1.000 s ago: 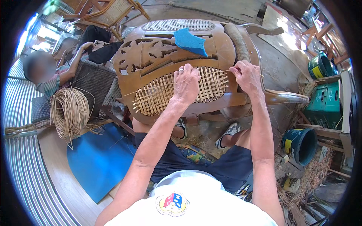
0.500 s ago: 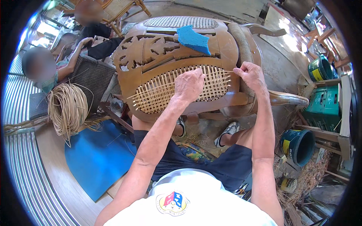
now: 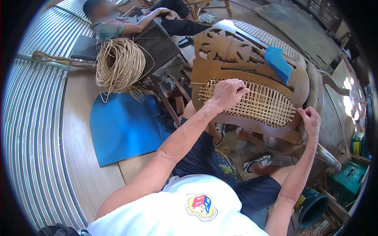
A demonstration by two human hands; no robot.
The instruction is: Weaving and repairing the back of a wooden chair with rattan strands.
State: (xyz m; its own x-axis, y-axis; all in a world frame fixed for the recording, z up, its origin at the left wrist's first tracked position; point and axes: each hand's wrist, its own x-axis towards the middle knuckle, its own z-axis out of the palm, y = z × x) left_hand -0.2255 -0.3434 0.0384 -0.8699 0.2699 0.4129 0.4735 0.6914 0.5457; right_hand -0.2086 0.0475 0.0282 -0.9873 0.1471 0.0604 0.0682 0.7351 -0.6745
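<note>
A carved brown wooden chair (image 3: 214, 67) lies in front of me, its oval panel holding a partly woven light cane mesh (image 3: 265, 112). My left hand (image 3: 230, 94) is over the upper middle of the mesh, fingers curled and pinched on a thin cane strand that runs across it. At the panel's right end, my right hand (image 3: 309, 121) pinches the same line of cane between thumb and index finger. A torn piece of blue foam (image 3: 277, 65) rests on the chair above the panel.
A person (image 3: 134, 23) sits at upper left. Nearby lie a coil of cane (image 3: 118, 63) and a blue sheet (image 3: 120, 129) on boards beside corrugated metal (image 3: 35, 126). A green crate (image 3: 344, 181) and dark buckets (image 3: 313, 206) stand at lower right; a rattan chair (image 3: 208, 6) is behind.
My view has swung leftward, shifting the chair and both hands rightward in the picture. My hands remain at the cane panel, the right hand still pinching at its right end.
</note>
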